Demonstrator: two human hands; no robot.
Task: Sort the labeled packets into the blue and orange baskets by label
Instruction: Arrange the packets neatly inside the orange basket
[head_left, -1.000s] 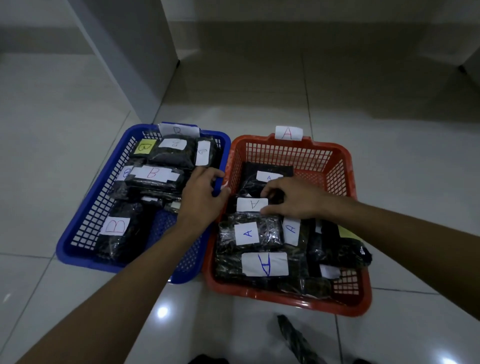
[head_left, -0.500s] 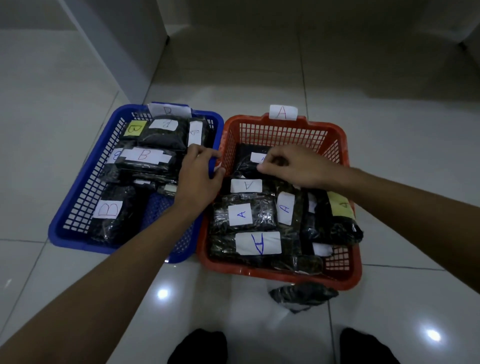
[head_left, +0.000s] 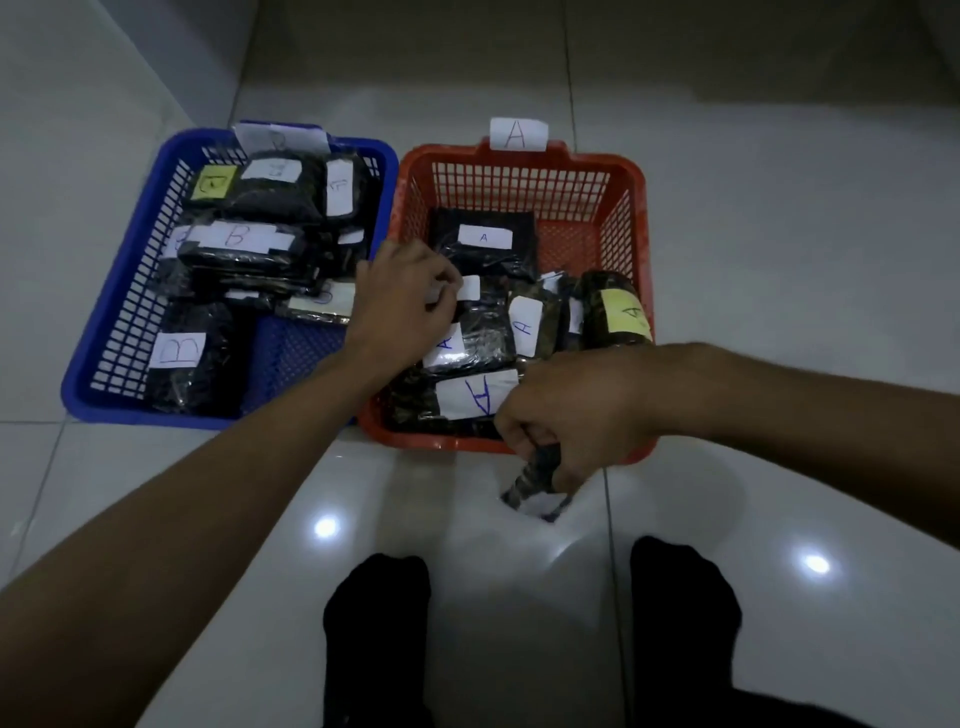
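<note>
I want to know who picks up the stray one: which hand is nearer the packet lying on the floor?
Right. The right hand grips the packet on the floor in front of the orange basket. The left hand is farther away, over packets inside that basket.

Left hand (head_left: 402, 301) curled forward, right hand (head_left: 566, 421) clenched low.

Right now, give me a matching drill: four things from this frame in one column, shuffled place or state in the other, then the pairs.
Things
1. right hand
2. left hand
3. yellow-labelled A packet
4. B packet

Places or states
a. near corner of the blue basket
b. grips a dark packet on the floor in front of the orange basket
c. by the orange basket's right wall
d. pinches a white label in the orange basket

Pairs: 1-b, 2-d, 3-c, 4-a
</note>
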